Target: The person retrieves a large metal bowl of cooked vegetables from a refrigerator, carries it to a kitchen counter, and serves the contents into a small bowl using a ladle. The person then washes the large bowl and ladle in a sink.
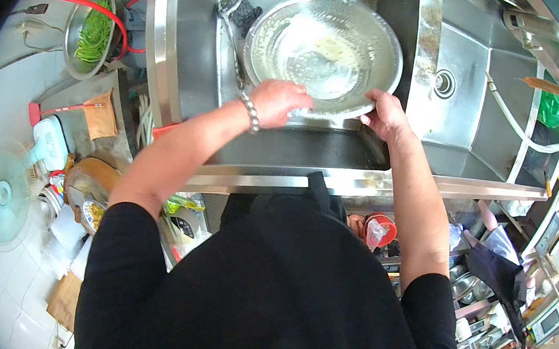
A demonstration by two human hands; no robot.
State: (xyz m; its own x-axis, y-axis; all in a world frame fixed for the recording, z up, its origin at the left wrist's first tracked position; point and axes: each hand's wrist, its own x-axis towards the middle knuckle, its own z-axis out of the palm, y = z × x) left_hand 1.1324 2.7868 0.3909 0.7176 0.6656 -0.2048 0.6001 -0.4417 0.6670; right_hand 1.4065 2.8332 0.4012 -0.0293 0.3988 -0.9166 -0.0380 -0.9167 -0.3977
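Observation:
A large stainless steel basin [325,51] rests tilted in the left sink bowl [283,148], its inside wet with whitish suds or residue. My right hand [387,116] grips its near right rim, thumb on top. My left hand [280,104], with a metal bracelet [250,114] at the wrist, is at the near rim, slightly blurred. Something whitish shows by its fingertips, but I cannot make out what it is. Left of the basin, a long-handled metal spoon [233,43] leans beside a dark scouring pad [247,12].
The right sink bowl [451,113] has a drain, with a white hose [519,132] hanging over it. A metal bowl of cut green vegetables [93,35] stands left, crossed by a red hose [83,1]. Behind me are a red container [380,230] and a person in a dark apron [497,275].

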